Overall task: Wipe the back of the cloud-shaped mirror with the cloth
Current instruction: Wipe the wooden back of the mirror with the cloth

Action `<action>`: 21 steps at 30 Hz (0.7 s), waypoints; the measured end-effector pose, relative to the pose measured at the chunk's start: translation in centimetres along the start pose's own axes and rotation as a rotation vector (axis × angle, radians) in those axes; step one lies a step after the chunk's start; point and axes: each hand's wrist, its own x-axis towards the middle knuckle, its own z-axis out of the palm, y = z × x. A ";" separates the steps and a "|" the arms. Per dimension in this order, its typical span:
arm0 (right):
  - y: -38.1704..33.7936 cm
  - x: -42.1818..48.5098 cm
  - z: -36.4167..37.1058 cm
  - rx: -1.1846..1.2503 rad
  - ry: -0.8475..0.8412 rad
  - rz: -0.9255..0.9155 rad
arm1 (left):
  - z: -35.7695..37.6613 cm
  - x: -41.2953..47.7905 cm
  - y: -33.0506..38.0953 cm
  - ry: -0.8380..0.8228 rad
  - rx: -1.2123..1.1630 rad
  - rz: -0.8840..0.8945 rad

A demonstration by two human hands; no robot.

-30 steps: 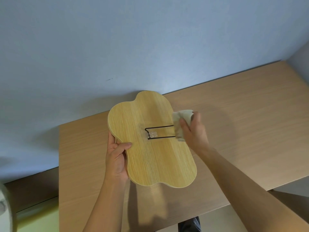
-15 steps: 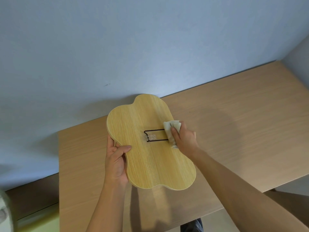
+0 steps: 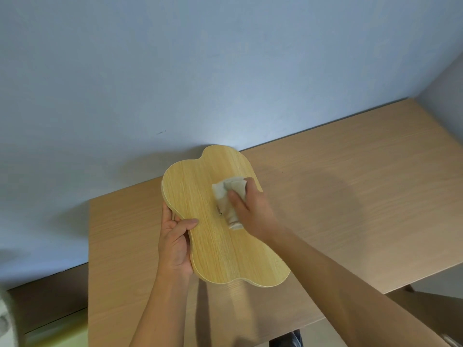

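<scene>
One crumpled cloth (image 3: 229, 199), woodgrain cloud-shaped mirror (image 3: 215, 249)

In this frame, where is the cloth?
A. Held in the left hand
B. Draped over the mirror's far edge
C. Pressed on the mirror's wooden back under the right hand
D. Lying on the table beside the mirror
C: the right hand presses the cloth onto the wooden back of the mirror, while the left hand grips the mirror's edge.

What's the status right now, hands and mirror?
Left hand grips mirror edge, wooden back up. Right hand presses cloth mid-back. Nothing in the way.
</scene>
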 end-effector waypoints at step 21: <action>1.1 1.9 -2.9 0.009 0.055 0.048 | 0.3 -0.2 0.2 0.035 0.035 -0.001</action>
